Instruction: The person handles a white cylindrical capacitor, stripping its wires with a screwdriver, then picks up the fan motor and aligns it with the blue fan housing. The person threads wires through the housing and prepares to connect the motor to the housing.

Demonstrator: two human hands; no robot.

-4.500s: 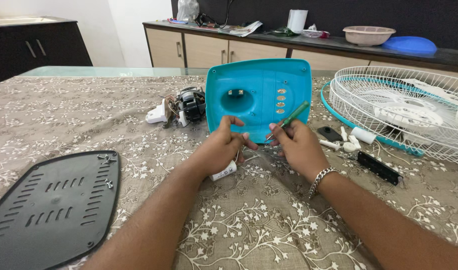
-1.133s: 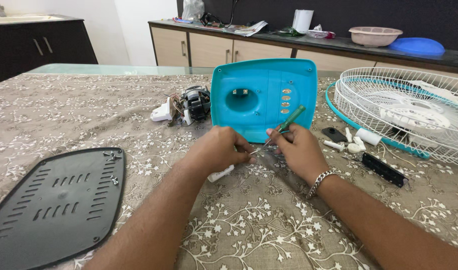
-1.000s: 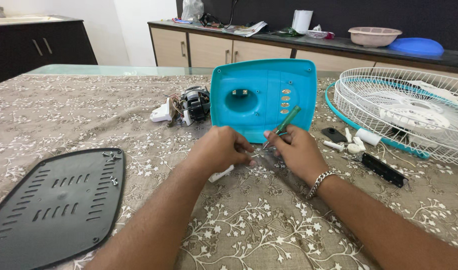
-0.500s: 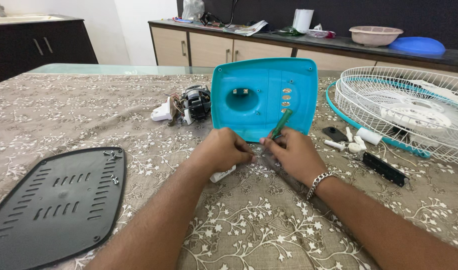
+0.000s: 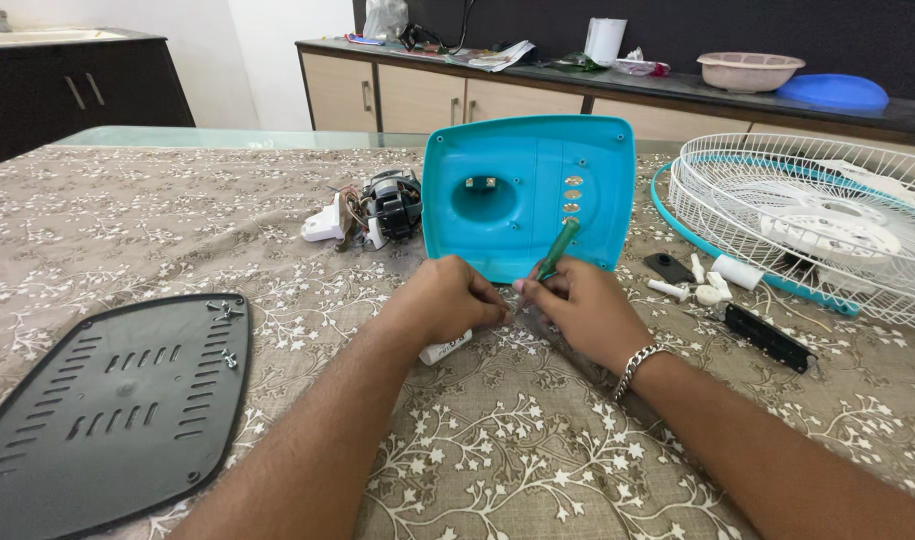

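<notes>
A person's two bare hands meet on a table covered with a brown floral cloth [image 5: 128,210], just in front of a turquoise plastic fan housing [image 5: 528,195] that stands tilted upright at the centre. The left hand [image 5: 448,300] is curled narrow, its fingertips pinched together over something too small to make out, with a small white part [image 5: 446,348] lying under its heel. The right hand [image 5: 583,310], wearing a silver chain bracelet, grips a green-handled screwdriver [image 5: 558,250] whose handle leans up against the housing's front face. Left of the housing sits a small electric motor [image 5: 393,205] with loose wires and a white piece. Further left and nearer the viewer lies a flat black vented plate [image 5: 108,400] carrying a few screws. Right of the housing rests a white wire fan guard [image 5: 818,225], with small white and black parts [image 5: 718,290] scattered between them.
</notes>
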